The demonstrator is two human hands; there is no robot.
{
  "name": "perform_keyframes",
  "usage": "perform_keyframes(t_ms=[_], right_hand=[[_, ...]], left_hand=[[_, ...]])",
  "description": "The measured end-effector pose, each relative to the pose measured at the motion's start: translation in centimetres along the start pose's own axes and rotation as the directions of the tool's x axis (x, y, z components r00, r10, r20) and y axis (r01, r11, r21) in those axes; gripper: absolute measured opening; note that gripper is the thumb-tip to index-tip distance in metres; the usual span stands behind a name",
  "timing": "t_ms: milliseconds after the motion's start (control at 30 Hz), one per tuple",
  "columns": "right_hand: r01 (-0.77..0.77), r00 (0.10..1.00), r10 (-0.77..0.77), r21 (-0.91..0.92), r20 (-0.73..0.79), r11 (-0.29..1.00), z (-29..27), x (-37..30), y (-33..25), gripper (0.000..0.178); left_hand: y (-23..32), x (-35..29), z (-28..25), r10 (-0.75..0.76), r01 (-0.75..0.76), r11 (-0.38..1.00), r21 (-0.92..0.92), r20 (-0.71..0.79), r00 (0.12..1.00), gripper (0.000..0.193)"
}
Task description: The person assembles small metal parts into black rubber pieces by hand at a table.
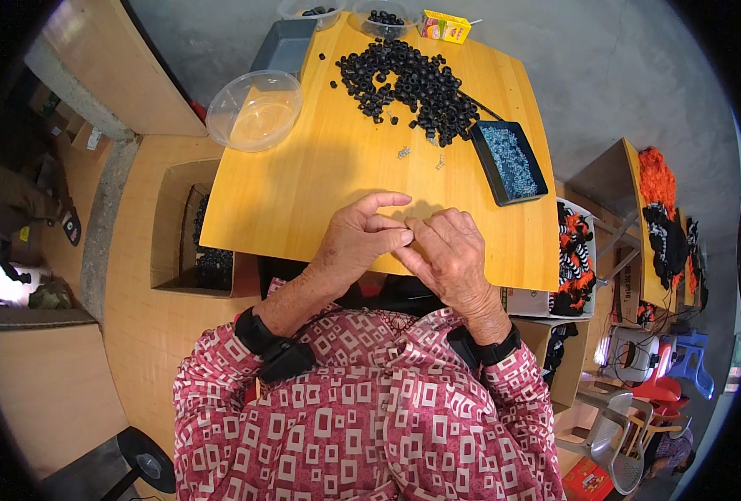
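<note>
Left hand [355, 234] and right hand [454, 255] were joined at fingertips [401, 238], grip unclear; beyond these, black parts [437, 92] were spread, probably for reach.

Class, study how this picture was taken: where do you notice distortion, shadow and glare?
In the head view, the grey floor strip bows near the left rim and the corners go black; in the head view, a soft shadow darkens the table beyond the left hand; in the head view, a far-left patch looks washed out.

Yel. carton [445, 27] sits at back, red box [587, 482] R.
</note>
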State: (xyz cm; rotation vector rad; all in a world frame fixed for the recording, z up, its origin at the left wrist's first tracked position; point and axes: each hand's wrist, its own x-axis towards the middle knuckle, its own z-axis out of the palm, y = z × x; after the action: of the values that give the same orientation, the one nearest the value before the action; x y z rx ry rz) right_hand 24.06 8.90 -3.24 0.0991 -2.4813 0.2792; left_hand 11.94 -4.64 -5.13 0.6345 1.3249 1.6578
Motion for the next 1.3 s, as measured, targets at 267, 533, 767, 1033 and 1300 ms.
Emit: perform_keyframes(t_ms=[267,533,767,1033,1300], right_hand=[[0.007,0.997,-0.007,0.012,0.076,1.0,0.1,0.0,1.1,0.024],[0.049,0.998,-0.049,-0.002,0.037,0.999,-0.1,0.7,0.7,0.019],[0.068,0.998,-0.068,0.037,0.0,0.997,1.1,1.1,0.2,0.021],[0.067,0.997,-0.065,0.057,-0.042,0.996,2.1,0.2,0.2,0.021],[0.086,0.994,-0.083,0.038,-0.068,0.996,2.0,0.1,0.2,0.022]], left_hand=[[0.3,0.0,0.2,-0.036,0.036,0.999,-0.01,-0.015,0.999,0.051],[0.1,0.2,0.0,-0.025,0.03,0.996,0.082,-0.064,0.998,0.047],[0.2,0.3,1.6,0.024,-0.024,0.999,0.043,0.015,1.0,0.05],[-0.2,0.2,1.9,0.021,-0.021,1.0,0.004,0.075,0.997,0.058],[-1.7,0.7,1.9,0.05,-0.045,0.997,-0.068,0.064,0.997,0.062]])
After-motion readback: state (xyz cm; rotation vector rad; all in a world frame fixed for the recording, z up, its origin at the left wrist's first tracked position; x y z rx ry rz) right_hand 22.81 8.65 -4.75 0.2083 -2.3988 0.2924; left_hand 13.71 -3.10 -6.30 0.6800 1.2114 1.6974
